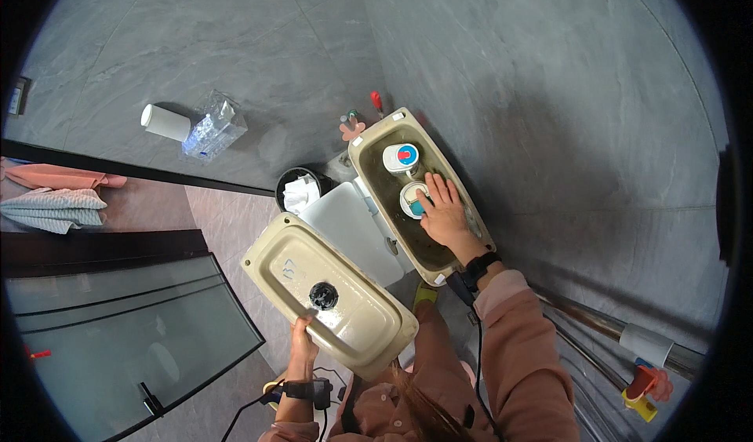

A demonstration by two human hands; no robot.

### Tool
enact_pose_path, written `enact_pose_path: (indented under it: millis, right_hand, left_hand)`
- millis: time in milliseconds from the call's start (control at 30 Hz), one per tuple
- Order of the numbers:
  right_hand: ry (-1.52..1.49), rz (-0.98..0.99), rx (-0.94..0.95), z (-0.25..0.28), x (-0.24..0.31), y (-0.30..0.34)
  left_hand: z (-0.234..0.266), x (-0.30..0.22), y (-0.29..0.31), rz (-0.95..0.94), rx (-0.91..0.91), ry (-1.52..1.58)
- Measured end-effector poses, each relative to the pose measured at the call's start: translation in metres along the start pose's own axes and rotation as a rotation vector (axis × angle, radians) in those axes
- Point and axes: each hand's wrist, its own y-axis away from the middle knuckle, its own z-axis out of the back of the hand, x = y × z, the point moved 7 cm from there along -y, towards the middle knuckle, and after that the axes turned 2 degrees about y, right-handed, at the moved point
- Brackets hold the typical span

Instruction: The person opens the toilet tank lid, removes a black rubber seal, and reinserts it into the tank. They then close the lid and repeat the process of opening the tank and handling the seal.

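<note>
My left hand (302, 340) grips the near edge of a beige toilet tank lid (274, 265), its thumb on top. The lid is tilted with its hollow underside up, a black ring fitting (323, 296) in its middle. The toilet tank (357, 156) stands uncovered to the right. My right hand (445, 214) reaches into it with fingers stretched out over a round white and teal flush valve (413, 200), which it partly covers. Just beyond the fingers is a white cylinder with a blue and red top (401, 157). How firmly the right fingertips touch the valve cannot be told.
A white toilet seat cover (345, 214) lies between lid and tank. Beside it stands a black bin (321, 181) with white paper. Tissue roll (165, 120) and clear plastic bag (214, 128) hang on the wall. Metal pipes (588, 316) run at right; a glass door (133, 340) is at left.
</note>
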Motion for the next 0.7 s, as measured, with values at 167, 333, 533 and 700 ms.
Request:
enact_pose_path:
  millis: [167, 333, 533, 700]
  right_hand:
    - [-0.044, 0.07, 0.007, -0.006, 0.005, -0.004]
    - [0.11, -0.128, 0.022, -0.004, -0.006, -0.011]
    - [-0.094, 0.001, 0.09, -0.001, 0.015, -0.01]
    - [0.058, -0.094, 0.107, -0.004, 0.001, -0.012]
  left_hand:
    - [-0.006, -0.004, 0.0, -0.016, -0.045, 0.106]
    - [-0.012, -0.007, -0.001, -0.015, -0.019, 0.051]
    - [-0.014, -0.003, -0.009, 0.001, -0.002, 0.068]
    - [-0.015, -0.004, -0.01, -0.016, 0.015, 0.032]
